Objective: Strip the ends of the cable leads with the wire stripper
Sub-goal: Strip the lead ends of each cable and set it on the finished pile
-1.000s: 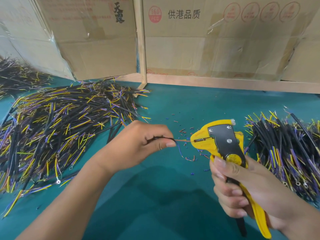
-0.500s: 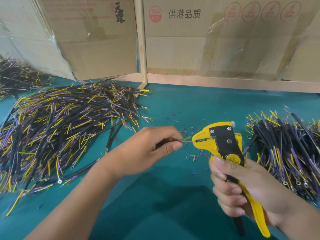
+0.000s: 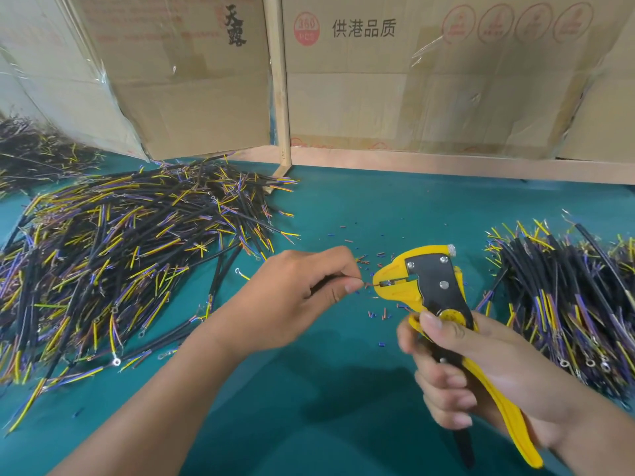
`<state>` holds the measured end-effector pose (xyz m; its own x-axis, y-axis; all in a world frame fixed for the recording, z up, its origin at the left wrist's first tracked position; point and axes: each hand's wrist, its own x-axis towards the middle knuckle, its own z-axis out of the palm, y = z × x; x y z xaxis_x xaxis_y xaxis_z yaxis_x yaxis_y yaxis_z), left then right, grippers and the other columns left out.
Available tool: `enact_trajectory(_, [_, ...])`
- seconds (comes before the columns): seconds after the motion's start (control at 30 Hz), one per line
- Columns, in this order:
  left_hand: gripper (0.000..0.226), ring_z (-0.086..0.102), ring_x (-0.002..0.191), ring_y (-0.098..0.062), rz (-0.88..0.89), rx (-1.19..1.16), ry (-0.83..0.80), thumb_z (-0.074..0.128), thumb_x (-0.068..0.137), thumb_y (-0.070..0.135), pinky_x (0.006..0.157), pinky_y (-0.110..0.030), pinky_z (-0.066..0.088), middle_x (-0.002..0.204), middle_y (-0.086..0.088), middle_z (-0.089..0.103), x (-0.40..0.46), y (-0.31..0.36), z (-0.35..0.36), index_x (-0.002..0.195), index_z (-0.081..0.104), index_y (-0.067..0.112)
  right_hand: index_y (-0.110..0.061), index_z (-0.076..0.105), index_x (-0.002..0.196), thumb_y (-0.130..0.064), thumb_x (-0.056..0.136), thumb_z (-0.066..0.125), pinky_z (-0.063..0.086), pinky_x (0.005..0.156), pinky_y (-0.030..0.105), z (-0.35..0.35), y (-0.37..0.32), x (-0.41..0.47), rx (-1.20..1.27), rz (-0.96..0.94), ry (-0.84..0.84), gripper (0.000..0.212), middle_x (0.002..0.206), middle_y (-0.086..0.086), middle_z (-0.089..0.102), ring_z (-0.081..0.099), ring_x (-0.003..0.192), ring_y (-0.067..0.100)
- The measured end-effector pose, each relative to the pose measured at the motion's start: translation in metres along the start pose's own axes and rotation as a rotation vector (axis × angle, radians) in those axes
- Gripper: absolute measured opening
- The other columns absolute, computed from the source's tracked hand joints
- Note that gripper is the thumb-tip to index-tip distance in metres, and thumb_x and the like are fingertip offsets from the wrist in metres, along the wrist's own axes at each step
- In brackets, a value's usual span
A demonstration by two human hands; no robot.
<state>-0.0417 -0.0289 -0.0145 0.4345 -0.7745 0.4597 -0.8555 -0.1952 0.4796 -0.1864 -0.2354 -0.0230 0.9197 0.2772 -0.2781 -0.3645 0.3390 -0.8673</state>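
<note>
My left hand pinches a thin cable lead between thumb and forefinger, with its tip inside the jaws of the wire stripper. The cable's black body is mostly hidden under my fingers. The stripper is yellow with a black plate, and my right hand grips its handles from below. The jaws point left toward my left hand.
A big heap of black cables with yellow and purple leads covers the left of the green table. Another pile lies on the right. Small insulation scraps are scattered around the jaws. Cardboard boxes stand behind.
My left hand moved right and closer to the stripper, bringing a lead tip into the jaws. My right hand shifted the stripper slightly.
</note>
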Motion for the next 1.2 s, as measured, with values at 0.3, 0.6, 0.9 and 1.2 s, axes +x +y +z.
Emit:
enact_trajectory(0.3, [0.021, 0.034, 0.057, -0.014, -0.003, -0.052, -0.023, 0.053, 0.1, 0.028, 0.053, -0.019, 0.028, 0.061, 0.003, 0.043, 0.0, -0.004, -0.01, 0.085, 0.058, 0.014, -0.002, 0.066, 0.103, -0.042, 0.077, 0.085, 0.039, 0.05, 0.033, -0.004, -0.005, 0.0, -0.015, 0.001, -0.051, 0.051, 0.062, 0.01, 0.035, 0.037, 0.048, 0.021])
enact_trajectory(0.6, [0.021, 0.031, 0.057, -0.012, 0.006, -0.073, -0.093, 0.054, 0.101, 0.03, 0.052, -0.018, 0.027, 0.063, 0.002, 0.043, 0.001, -0.006, -0.007, 0.086, 0.058, 0.015, -0.011, 0.067, 0.121, -0.057, 0.064, 0.088, 0.035, 0.046, 0.027, 0.003, -0.006, -0.003, -0.046, 0.015, -0.012, 0.076, 0.058, 0.006, 0.03, 0.03, 0.044, 0.017])
enact_trajectory(0.9, [0.021, 0.034, 0.059, -0.02, -0.027, -0.112, -0.055, 0.053, 0.101, 0.031, 0.053, -0.031, 0.033, 0.064, -0.002, 0.045, -0.001, -0.008, -0.008, 0.085, 0.055, 0.018, 0.003, 0.063, 0.115, -0.035, 0.079, 0.085, 0.045, 0.061, 0.043, -0.004, 0.001, 0.005, 0.09, 0.009, -0.126, 0.057, 0.068, 0.014, 0.039, 0.044, 0.057, 0.025])
enact_trajectory(1.2, [0.02, 0.032, 0.058, -0.012, -0.055, -0.192, -0.043, 0.054, 0.1, 0.03, 0.053, -0.021, 0.029, 0.063, 0.008, 0.044, -0.001, -0.006, -0.008, 0.084, 0.056, 0.017, 0.008, 0.063, 0.115, -0.013, 0.086, 0.071, 0.048, 0.092, 0.066, -0.007, 0.002, 0.006, 0.175, -0.053, -0.096, 0.037, 0.102, 0.03, 0.061, 0.062, 0.094, 0.042])
